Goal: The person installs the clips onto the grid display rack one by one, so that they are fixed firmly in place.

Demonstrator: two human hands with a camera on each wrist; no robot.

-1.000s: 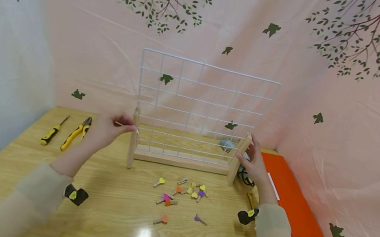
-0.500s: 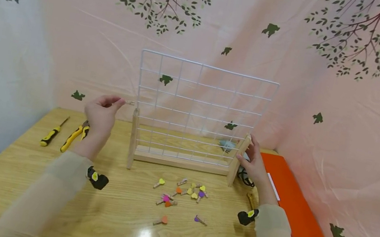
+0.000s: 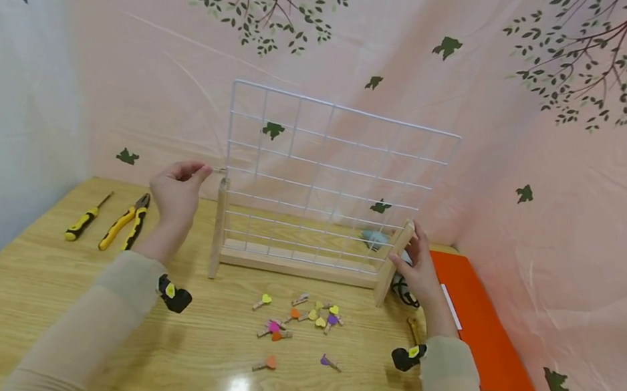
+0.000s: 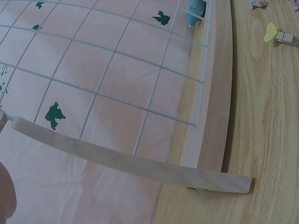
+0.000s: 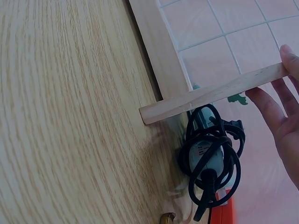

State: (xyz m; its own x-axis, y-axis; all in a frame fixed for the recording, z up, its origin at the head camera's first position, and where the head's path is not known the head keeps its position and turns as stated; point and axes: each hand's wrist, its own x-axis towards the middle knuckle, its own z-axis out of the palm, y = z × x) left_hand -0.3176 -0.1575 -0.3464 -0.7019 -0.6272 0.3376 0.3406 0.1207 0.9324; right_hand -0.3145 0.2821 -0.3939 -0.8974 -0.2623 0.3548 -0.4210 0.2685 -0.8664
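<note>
A white wire grid [image 3: 331, 157] stands upright in a wooden frame, made of a left post [image 3: 218, 229], a bottom bar [image 3: 297, 266] and a right post [image 3: 393, 265]. My left hand [image 3: 177, 192] pinches a small wooden clothespin [image 3: 220, 170] at the grid's left edge, just above the left post. In the left wrist view, that clothespin [image 4: 3, 119] is cut off by the picture's edge, beside the post's top end. On the other side, my right hand [image 3: 421, 266] grips the upper part of the right post, fingers behind it and thumb in front.
Several clothespins with coloured hearts [image 3: 312, 316] lie before the frame. Left are a screwdriver [image 3: 83, 223] and pliers [image 3: 127, 222]. Behind the right post sits a grey-blue tool [image 5: 205, 156] with a coiled black cord, near an orange flat case [image 3: 482, 329]. A patterned curtain [image 3: 338, 30] hangs behind.
My left hand has risen along the left post with the clothespin, first drawing off to the left, then moving right to the grid's edge. The right hand stays on its post.
</note>
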